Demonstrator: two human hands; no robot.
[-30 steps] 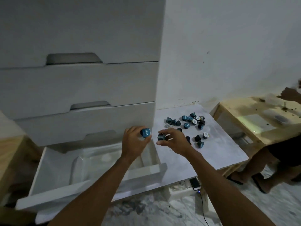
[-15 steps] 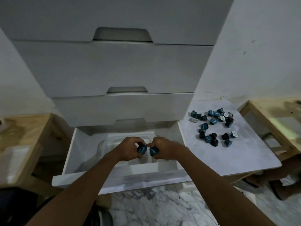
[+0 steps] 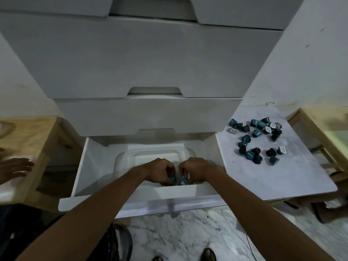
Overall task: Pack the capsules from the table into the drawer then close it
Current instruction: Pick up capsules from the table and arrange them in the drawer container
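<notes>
The white bottom drawer [image 3: 88, 170] stands pulled open, with a clear plastic tray [image 3: 122, 159] inside it. Both my hands are low inside the drawer's front part, side by side. My left hand [image 3: 160, 171] grips a blue capsule [image 3: 172, 178] and my right hand [image 3: 195, 170] grips another blue capsule [image 3: 182, 181]; the two capsules almost touch. Several blue and dark capsules [image 3: 256, 140] lie scattered on the white table [image 3: 282, 176] to the right of the drawer.
Closed white drawers [image 3: 141, 59] rise above the open one. A wooden table [image 3: 24, 136] stands at the left, with another person's hand [image 3: 15, 167] over it. A second wooden table [image 3: 323, 127] is at the right. My feet show on the marble floor [image 3: 188, 238].
My hands carried the two capsules from the table's edge to the left and down into the drawer. The view swung left and centred on the drawer.
</notes>
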